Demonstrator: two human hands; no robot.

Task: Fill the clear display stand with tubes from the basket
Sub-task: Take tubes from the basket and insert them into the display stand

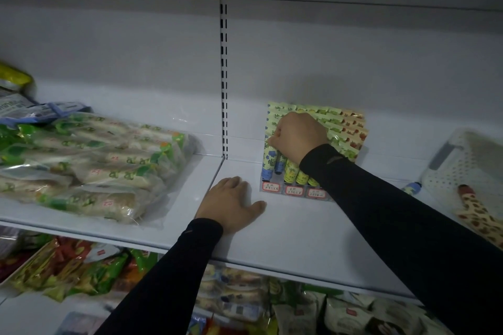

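Grip. The right hand (298, 136), in a black sleeve, was clenched over the top of a blue-capped, flower-printed tube (277, 163) and pressed it down into the left end of the clear plastic display stand (292, 191); the fingers curled out of sight, so only the fist and the tube's lower part showed.

Other hand. The left hand (231, 202) lay flat and released on the white metal shelf (299, 231), just left of the stand, holding nothing.

Stand. It sat toward the back of the shelf, with three red-bordered price labels on its front lip. Yellow-green tubes (295, 175) stood in the slots beside the blue one, and flat crimped tube ends rose in rows behind the fist (the stand looked largely stocked already).

Supply. A white perforated plastic basket (462, 171) stood well apart at the right edge, blurred; one more blue-capped tube (411, 188) poked out at its foot. Its contents could not be read.

Surroundings. A clear bag of green-and-white packaged goods (89, 163) lay on the neighbouring shelf section to the left.

Step in hand. Seating one tube, judged late in the filling.

Next move. It would call for letting go once the tube stood upright, then reaching right to the basket for another and finding an open slot, without toppling the rows already standing.
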